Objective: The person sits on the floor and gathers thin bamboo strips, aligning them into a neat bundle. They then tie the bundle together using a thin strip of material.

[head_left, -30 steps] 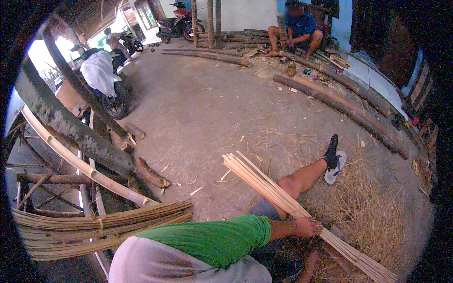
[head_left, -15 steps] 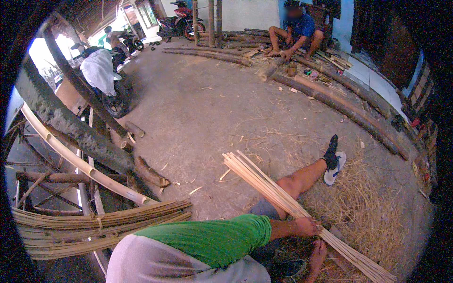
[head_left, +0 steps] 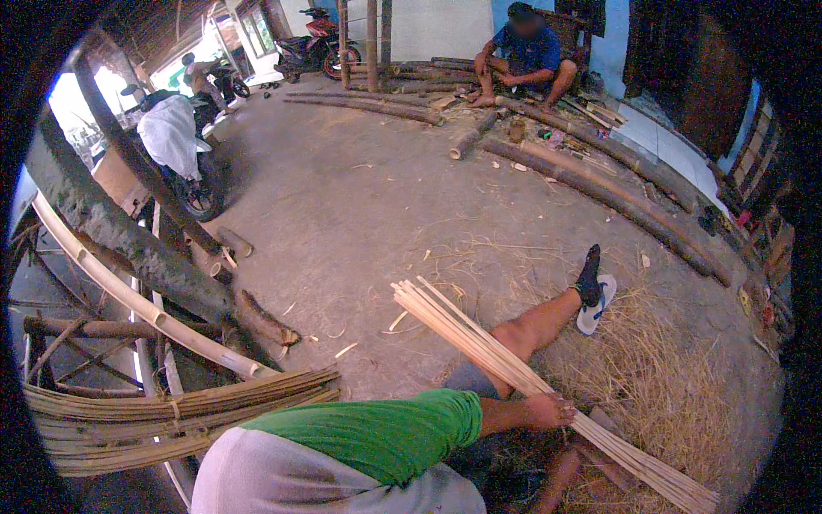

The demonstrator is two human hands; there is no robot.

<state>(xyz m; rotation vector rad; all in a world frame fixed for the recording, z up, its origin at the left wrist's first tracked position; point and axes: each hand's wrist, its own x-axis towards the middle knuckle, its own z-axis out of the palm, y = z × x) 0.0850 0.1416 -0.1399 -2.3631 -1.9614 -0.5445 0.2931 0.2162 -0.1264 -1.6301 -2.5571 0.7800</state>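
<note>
A long bundle of pale, thin bamboo strips (head_left: 479, 343) lies slantwise across my outstretched leg (head_left: 539, 325), fanned a little at its far end. My left hand (head_left: 550, 411), at the end of a green sleeve (head_left: 368, 433), is closed around the bundle near its middle. Just below it is my right hand (head_left: 565, 464), beneath the strips and close to them. Its fingers are hidden and blurred, so I cannot tell whether they hold anything. A piece of wood (head_left: 610, 465) shows under the bundle's near part.
Straw-like shavings (head_left: 659, 385) cover the floor at right. Tied bundles of darker strips (head_left: 171, 411) rest at left beside a split bamboo pole (head_left: 145, 308). Bamboo poles (head_left: 599, 201) lie ahead, where another person (head_left: 527, 60) sits. A cloth-covered motorbike (head_left: 171, 137) stands at far left.
My right hand has moved down and left, its fingers now out of sight under the bundle. My left hand keeps its grip. The other person has straightened up from the pole.
</note>
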